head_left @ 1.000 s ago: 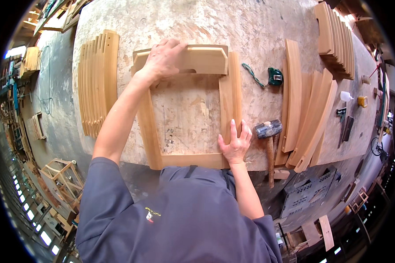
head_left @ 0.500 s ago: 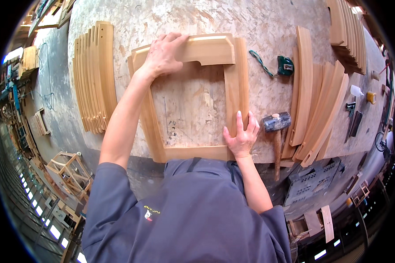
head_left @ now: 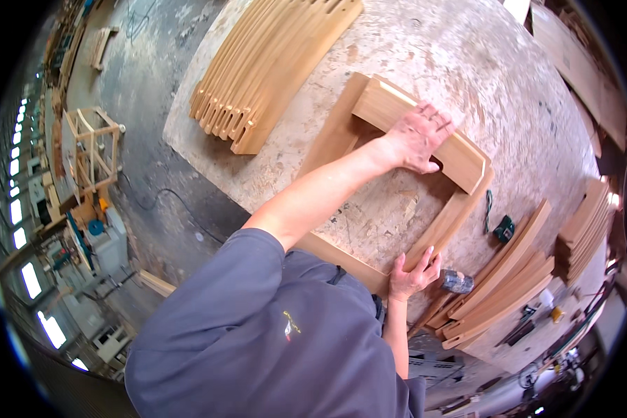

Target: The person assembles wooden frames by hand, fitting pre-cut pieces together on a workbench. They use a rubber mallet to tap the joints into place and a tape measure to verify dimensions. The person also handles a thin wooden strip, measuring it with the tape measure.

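Observation:
A pale wooden frame lies on the workbench close to my body. Its wide top rail, with a shaped cutout along the inner edge, spans the far ends of the two side rails; whether the joints are fully closed I cannot tell. My left hand is closed over the middle of this rail, fingers across its upper face and thumb at the cutout. Near the close right corner, my right hand grips the right side rail, thumb on the inner side and fingers over it. A dark-headed mallet lies just right of that hand.
At the far left stands a row of slotted wooden pieces. Right of the frame lie a green tape measure and several curved slats. Beyond them are another stack of wood parts and a yellow container.
My view has swung to the left, so the bench and frame appear turned clockwise and shifted right. Both hands remain on the same rails, the left still over the top rail.

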Demonstrator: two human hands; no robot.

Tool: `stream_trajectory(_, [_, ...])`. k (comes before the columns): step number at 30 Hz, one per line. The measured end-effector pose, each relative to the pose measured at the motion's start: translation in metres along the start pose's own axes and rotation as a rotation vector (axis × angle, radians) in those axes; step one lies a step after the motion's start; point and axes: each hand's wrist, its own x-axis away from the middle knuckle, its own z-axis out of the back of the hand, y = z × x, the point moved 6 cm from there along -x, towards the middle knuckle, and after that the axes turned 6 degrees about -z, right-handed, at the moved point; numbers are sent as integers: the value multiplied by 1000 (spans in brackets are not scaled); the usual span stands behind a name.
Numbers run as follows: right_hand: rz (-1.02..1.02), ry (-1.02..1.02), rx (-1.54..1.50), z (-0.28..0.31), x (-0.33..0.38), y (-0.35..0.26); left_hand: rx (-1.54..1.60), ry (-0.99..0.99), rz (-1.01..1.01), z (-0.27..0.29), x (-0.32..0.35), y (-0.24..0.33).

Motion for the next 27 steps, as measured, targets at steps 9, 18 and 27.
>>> stream_trajectory(9, [142, 29, -29, 16, -120, -11, 58, 27, -32, 4, 14, -5])
stream_trajectory(18, [211, -315, -198, -26, -277, -17, -8, 67, 73, 28, 47, -63])
stream_trajectory(27, [113, -396, -178, -20, -286, -3, 166, 125, 498, 41, 77, -137])
